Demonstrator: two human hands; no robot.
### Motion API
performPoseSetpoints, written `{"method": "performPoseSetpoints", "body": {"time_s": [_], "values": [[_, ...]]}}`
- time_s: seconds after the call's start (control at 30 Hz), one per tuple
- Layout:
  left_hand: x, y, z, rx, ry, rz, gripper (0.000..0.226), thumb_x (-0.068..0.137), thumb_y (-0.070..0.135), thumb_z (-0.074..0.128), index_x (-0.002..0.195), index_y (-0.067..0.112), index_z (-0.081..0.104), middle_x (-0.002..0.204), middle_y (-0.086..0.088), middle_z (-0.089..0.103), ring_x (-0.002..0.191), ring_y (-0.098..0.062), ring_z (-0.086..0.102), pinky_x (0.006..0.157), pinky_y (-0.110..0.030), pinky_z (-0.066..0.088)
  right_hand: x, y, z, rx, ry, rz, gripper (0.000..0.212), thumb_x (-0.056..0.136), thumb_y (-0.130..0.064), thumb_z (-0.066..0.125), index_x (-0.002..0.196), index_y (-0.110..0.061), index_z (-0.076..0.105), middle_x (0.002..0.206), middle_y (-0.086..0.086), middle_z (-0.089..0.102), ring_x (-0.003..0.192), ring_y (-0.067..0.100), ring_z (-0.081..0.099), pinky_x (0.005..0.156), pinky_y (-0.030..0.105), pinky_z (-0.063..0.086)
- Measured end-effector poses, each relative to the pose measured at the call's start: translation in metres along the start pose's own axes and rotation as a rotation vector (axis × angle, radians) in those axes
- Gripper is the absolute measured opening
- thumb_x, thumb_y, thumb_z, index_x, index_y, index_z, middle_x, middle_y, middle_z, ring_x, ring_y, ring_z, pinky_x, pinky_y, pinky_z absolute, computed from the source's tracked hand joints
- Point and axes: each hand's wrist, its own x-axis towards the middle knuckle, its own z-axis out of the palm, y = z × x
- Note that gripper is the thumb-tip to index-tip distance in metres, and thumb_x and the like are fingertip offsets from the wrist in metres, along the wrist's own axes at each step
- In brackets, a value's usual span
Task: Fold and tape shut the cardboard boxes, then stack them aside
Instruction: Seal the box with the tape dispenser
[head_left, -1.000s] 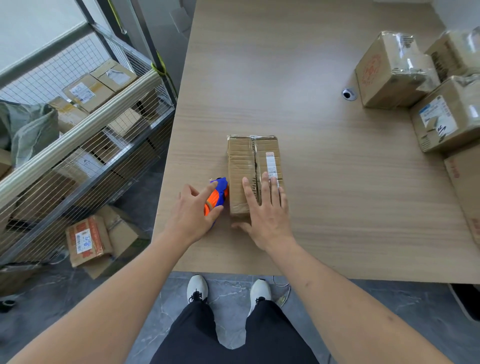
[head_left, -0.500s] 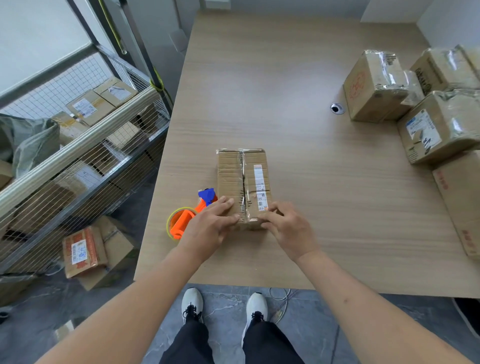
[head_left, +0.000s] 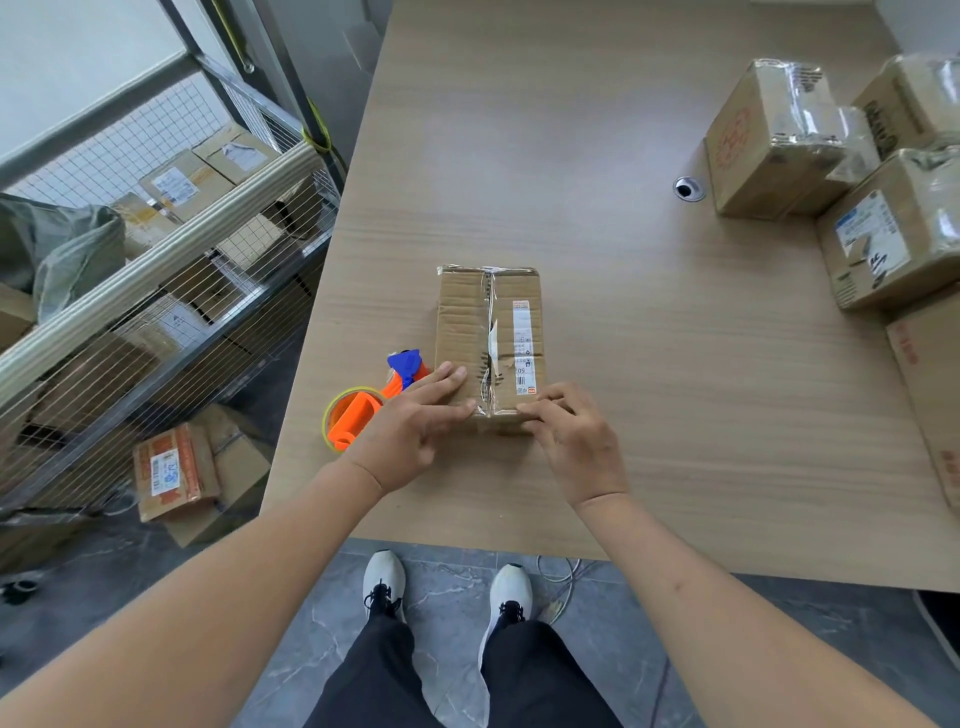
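Left hand (head_left: 415, 431) lies with straight fingers on the near-left top corner of the cardboard box (head_left: 491, 338), pressing flat. Right hand (head_left: 569, 441) has its fingers curled over the near-right corner, pinching the box edge. Box sits near the front edge of the surface (head_left: 649, 415), clear tape along its centre seam. Tape dispenser (head_left: 369, 405), orange and blue, just beside the box toward the left edge. Taped boxes (head_left: 779, 145) grouped at the far right edge.

Open table (head_left: 597, 130) from 11 to 1 o'clock beyond the cardboard box (head_left: 491, 332), tape dispenser (head_left: 374, 400) touching its 9 o'clock side, taped boxes (head_left: 831, 171) crowding 2 to 3 o'clock, wire shelf (head_left: 156, 270) off the 9 o'clock edge
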Motion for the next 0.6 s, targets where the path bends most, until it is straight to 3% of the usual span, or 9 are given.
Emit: {"method": "performPoseSetpoints", "body": {"time_s": [0.17, 0.27, 0.37, 0.43, 0.5, 0.6], "values": [[0.012, 0.005, 0.006, -0.012, 0.008, 0.008, 0.053, 0.08, -0.017, 0.071, 0.121, 0.017, 0.076, 0.148, -0.008, 0.055, 0.144, -0.027, 0.044, 0.114, -0.042, 0.041, 0.0, 0.005, -0.012, 0.042, 0.036, 0.121, 0.033, 0.073, 0.003, 0.085, 0.097, -0.019, 0.08, 0.091, -0.004, 0.057, 0.075, 0.007, 0.055, 0.071, 0.027, 0.051], [0.015, 0.011, 0.013, -0.003, 0.035, 0.008, 0.048, 0.083, -0.013, 0.073, 0.12, 0.017, 0.077, 0.146, -0.009, 0.057, 0.142, -0.027, 0.047, 0.112, -0.04, 0.043, 0.004, 0.003, -0.017, 0.025, 0.014, 0.253, 0.032, 0.073, -0.001, 0.084, 0.095, -0.023, 0.08, 0.089, -0.006, 0.058, 0.077, 0.012, 0.061, 0.072, 0.036, 0.055], [0.018, 0.021, 0.016, 0.013, 0.031, -0.028, 0.051, 0.081, -0.011, 0.075, 0.122, 0.018, 0.076, 0.146, -0.008, 0.057, 0.142, -0.028, 0.047, 0.111, -0.041, 0.045, 0.009, -0.004, -0.028, -0.045, -0.039, 0.329, 0.037, 0.075, 0.0, 0.079, 0.1, -0.027, 0.076, 0.101, -0.008, 0.056, 0.083, 0.017, 0.066, 0.073, 0.035, 0.055], [0.022, 0.038, 0.018, 0.01, -0.021, -0.056, 0.054, 0.079, -0.007, 0.077, 0.125, 0.019, 0.073, 0.146, -0.008, 0.057, 0.141, -0.027, 0.048, 0.112, -0.042, 0.044, 0.01, -0.012, -0.038, -0.158, -0.171, 0.345, 0.052, 0.076, -0.008, 0.079, 0.12, -0.032, 0.068, 0.119, -0.006, 0.047, 0.098, 0.019, 0.06, 0.078, 0.033, 0.054], [0.029, 0.06, 0.021, 0.005, -0.103, -0.06, 0.056, 0.079, 0.0, 0.073, 0.132, 0.018, 0.069, 0.15, -0.006, 0.054, 0.143, -0.025, 0.045, 0.117, -0.034, 0.037, 0.01, -0.018, -0.048, -0.288, -0.301, 0.377, 0.07, 0.076, -0.024, 0.081, 0.139, -0.037, 0.053, 0.134, 0.0, 0.035, 0.119, 0.024, 0.048, 0.095, 0.036, 0.05], [0.039, 0.088, 0.019, 0.006, -0.229, -0.067, 0.06, 0.078, 0.001, 0.06, 0.138, 0.011, 0.063, 0.154, -0.007, 0.05, 0.139, -0.024, 0.046, 0.115, -0.021, 0.028, 0.008, -0.022, -0.057, -0.44, -0.388, 0.428, 0.078, 0.079, -0.044, 0.071, 0.149, -0.032, 0.04, 0.152, 0.011, 0.027, 0.14, 0.035, 0.03, 0.115, 0.044, 0.031]]}}
